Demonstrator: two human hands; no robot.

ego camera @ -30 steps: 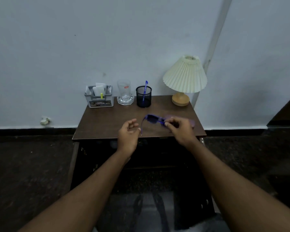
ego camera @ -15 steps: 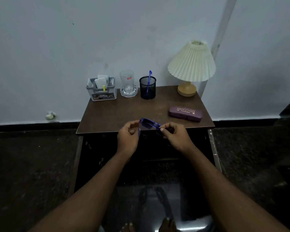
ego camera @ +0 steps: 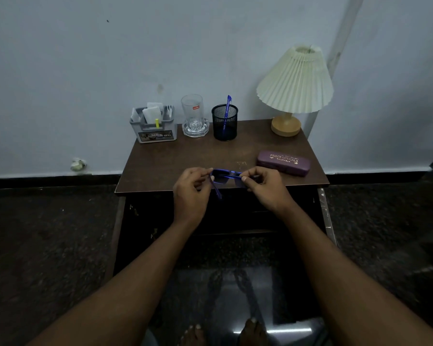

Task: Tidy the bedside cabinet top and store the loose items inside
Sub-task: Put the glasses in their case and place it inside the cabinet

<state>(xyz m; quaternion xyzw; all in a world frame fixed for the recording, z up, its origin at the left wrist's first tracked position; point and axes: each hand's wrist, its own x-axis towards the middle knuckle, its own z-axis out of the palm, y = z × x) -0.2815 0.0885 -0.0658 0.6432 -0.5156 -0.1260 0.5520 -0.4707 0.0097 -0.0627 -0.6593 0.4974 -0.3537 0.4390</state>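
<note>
A pair of blue-framed glasses hangs just over the front edge of the brown cabinet top. My left hand pinches the left end of the frame, and one temple arm points down beside it. My right hand grips the right end. A purple glasses case, closed, lies on the top to the right of my hands. The cabinet's dark front below is dim and hard to read.
Along the back edge stand a grey organiser with papers, a clear glass on a glass dish, a black mesh cup with a blue pen, and a cream lamp. Dark floor lies on both sides.
Both hands have drawn the glasses toward the front edge. My left hand has taken hold of the frame's left end. The view has shifted, uncovering the purple case.
</note>
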